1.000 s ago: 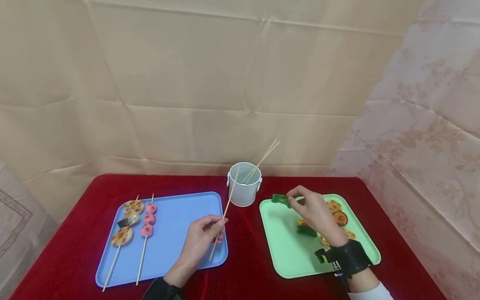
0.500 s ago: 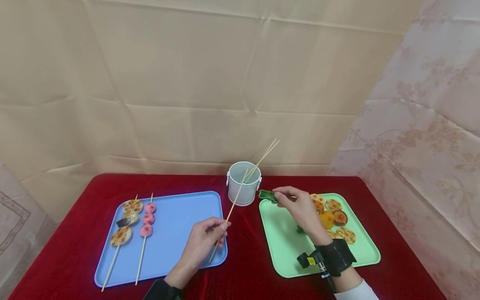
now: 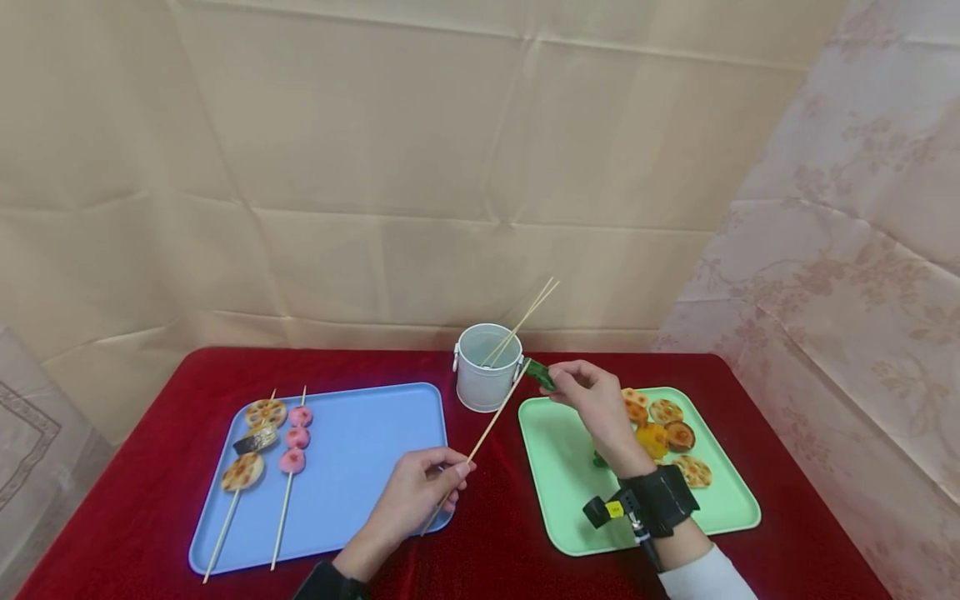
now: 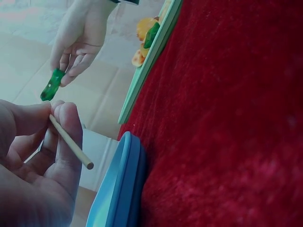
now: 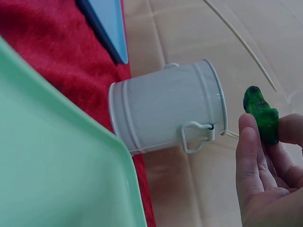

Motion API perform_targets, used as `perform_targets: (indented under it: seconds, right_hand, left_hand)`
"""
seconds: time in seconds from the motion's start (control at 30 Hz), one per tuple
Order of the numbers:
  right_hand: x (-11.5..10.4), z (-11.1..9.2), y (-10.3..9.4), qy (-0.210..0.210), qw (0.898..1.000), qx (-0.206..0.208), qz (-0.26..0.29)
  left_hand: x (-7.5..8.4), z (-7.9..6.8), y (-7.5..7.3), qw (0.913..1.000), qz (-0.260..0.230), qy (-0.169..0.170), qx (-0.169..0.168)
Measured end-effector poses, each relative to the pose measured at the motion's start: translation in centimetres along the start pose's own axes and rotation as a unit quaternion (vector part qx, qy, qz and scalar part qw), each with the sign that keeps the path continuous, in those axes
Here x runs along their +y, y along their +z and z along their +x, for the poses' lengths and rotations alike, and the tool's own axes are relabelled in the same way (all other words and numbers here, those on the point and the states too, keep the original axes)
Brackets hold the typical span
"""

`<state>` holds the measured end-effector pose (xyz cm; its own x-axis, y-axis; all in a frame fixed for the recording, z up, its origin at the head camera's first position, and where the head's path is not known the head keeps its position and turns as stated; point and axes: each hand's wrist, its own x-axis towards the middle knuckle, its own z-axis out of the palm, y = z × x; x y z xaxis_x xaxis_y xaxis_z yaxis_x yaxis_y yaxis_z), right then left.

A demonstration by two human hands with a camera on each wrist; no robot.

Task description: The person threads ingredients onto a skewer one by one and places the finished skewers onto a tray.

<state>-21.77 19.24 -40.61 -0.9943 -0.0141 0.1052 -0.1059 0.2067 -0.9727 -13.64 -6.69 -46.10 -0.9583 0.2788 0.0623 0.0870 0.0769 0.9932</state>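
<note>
My left hand point(image 3: 420, 493) pinches a thin bamboo skewer point(image 3: 498, 412) between thumb and fingers, its far end slanting up and to the right. My right hand point(image 3: 597, 406) holds a green pepper piece point(image 3: 539, 374) by thumb and fingertips, above the far left corner of the green tray point(image 3: 558, 517). In the head view the skewer's tip overlaps the pepper's left end. The right wrist view shows the skewer tip point(image 5: 273, 88) close beside the pepper piece point(image 5: 263, 116), a small gap between them. From the left wrist, the skewer's blunt end point(image 4: 87, 163) points toward the camera.
A white bucket point(image 3: 486, 388) with two skewers stands behind, between the trays. The blue tray point(image 3: 360, 467) bears a skewer of pink balls point(image 3: 297, 437) and a mixed skewer point(image 3: 242, 472). Several food pieces point(image 3: 680, 436) lie on the green tray. Red cloth point(image 3: 487, 542) covers the table.
The right hand has carried the pepper piece left and slightly up. My left hand has moved slightly right, tilting the skewer further right, so its tip now meets the pepper in the head view.
</note>
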Motion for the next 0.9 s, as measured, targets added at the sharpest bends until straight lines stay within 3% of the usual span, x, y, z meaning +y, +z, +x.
perform_targets:
  seconds: [0.67,0.9]
  right_hand:
    - [-0.49,0.25,0.06,0.018,0.998,0.013,0.054]
    - [-0.37,0.09,0.26,-0.006,0.998,0.011,0.057]
  left_hand:
    - [-0.21,-0.23,0.50,0.9993,0.018,-0.015,-0.029]
    - [-0.27,-0.20,0.51,0.9992,0.020,-0.014,-0.031]
